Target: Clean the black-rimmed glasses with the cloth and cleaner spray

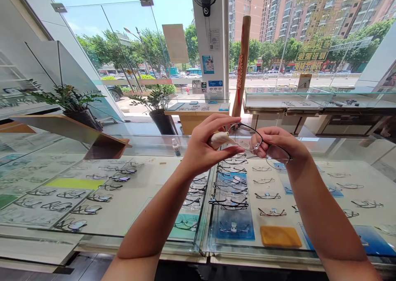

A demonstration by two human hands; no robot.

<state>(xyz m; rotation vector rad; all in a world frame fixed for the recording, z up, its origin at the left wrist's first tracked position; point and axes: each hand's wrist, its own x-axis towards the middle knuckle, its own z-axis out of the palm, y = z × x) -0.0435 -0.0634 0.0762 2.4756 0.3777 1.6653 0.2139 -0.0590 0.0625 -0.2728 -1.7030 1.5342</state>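
Note:
A pair of eyeglasses (pixel 247 137) with a thin dark frame is held up above the glass counter, tilted down to the right. My left hand (pixel 202 142) has its thumb and index finger closed at the edge of the left-hand lens. Tucked into that same hand is a crumpled whitish cloth (pixel 220 139). From the other side, my right hand (pixel 283 142) grips the glasses near the bridge, its curled fingers behind the frame. The right-hand lens hangs below that hand. Exactly where the right fingertips touch is partly hidden.
Under the glass counter (pixel 130 142) lie rows of eyeglasses. A small spray bottle (pixel 176 147) stands on top, left of my hands. An orange-yellow pouch (pixel 280 236) shows near the front. Potted plants (pixel 162 122), further display cases (pixel 293 103) and a wooden post (pixel 242 66) stand beyond.

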